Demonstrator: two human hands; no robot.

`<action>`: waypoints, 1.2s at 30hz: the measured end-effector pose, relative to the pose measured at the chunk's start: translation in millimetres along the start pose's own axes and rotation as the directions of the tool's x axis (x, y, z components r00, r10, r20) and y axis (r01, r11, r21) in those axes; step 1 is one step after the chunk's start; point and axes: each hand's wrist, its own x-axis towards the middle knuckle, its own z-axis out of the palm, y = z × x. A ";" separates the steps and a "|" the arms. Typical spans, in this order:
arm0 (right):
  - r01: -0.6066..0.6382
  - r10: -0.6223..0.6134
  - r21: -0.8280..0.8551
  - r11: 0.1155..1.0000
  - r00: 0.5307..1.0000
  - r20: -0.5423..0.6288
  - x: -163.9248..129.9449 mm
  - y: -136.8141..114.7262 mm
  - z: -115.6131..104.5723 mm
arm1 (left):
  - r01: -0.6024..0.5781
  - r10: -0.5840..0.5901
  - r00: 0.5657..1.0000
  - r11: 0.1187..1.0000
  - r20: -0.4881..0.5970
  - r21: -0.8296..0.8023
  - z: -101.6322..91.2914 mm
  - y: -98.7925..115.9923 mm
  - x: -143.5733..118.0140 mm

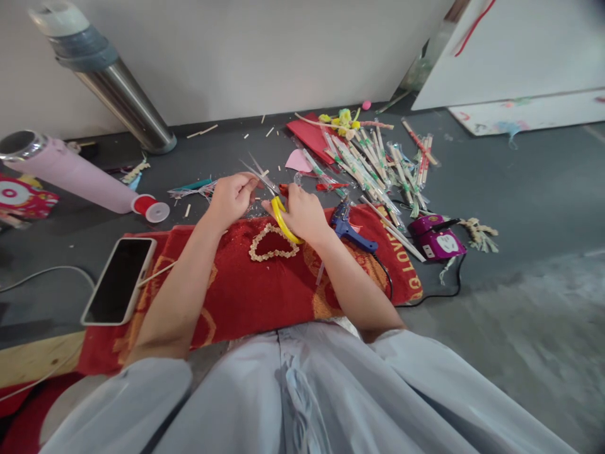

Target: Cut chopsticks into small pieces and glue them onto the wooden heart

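My right hand [305,211] grips yellow-handled scissors [282,217] whose blades reach up and left toward my left hand [231,197]. My left hand pinches a thin stick or wrapped chopstick piece [258,169] at the blades. Just below both hands a heart shape made of small wooden pieces [273,243] lies on a red towel [246,290]. A blue glue gun [347,227] rests on the towel right beside my right wrist.
A pile of wrapped chopsticks [373,167] lies beyond the hands. A purple power strip [435,238] sits right, a phone [120,279] left on the towel's edge, a pink bottle [75,176] and a steel flask [113,88] farther left. White boards [515,63] lean at back right.
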 end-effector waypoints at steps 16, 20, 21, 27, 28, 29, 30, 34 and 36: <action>0.059 -0.060 0.022 0.998 0.998 0.031 -2.1 1.7 -3.9 | 0.156 -0.110 0.975 0.957 0.191 -0.245 -10.1 7.1 -2.3; 0.006 -0.008 0.018 1.000 0.995 0.096 -1.1 -2.1 -8.1 | 0.133 -0.105 0.979 0.979 0.177 -0.156 -11.0 8.4 -1.9; -0.004 0.003 0.016 1.000 0.994 0.105 -1.0 -3.0 -9.0 | 0.130 -0.104 0.978 0.981 0.179 -0.146 -10.9 7.8 -1.9; -0.044 0.044 -0.002 0.999 0.990 0.131 -1.1 -7.6 -12.4 | 0.123 -0.106 0.982 0.987 0.155 -0.104 -11.1 5.3 -1.8; -0.050 0.050 -0.004 0.999 0.990 0.134 -1.0 -8.2 -12.4 | 0.124 -0.109 0.982 0.989 0.154 -0.086 -11.6 6.0 -1.9; -0.057 0.057 -0.004 0.998 0.989 0.136 -0.8 -8.6 -12.3 | 0.125 -0.113 0.981 0.990 0.157 -0.064 -12.1 6.9 -2.0; -0.063 0.063 -0.003 0.998 0.989 0.135 -0.5 -8.7 -11.9 | 0.125 -0.117 0.980 0.991 0.161 -0.041 -12.5 7.9 -2.0; -0.079 0.075 0.027 0.996 0.990 0.123 1.1 -6.2 -9.3 | 0.096 -0.098 0.990 0.995 0.101 0.022 -10.4 8.3 -2.1; -0.083 0.075 0.057 0.995 0.989 0.123 1.4 -4.1 -8.2 | 0.056 -0.057 0.998 0.997 0.016 0.049 -7.0 5.1 -2.1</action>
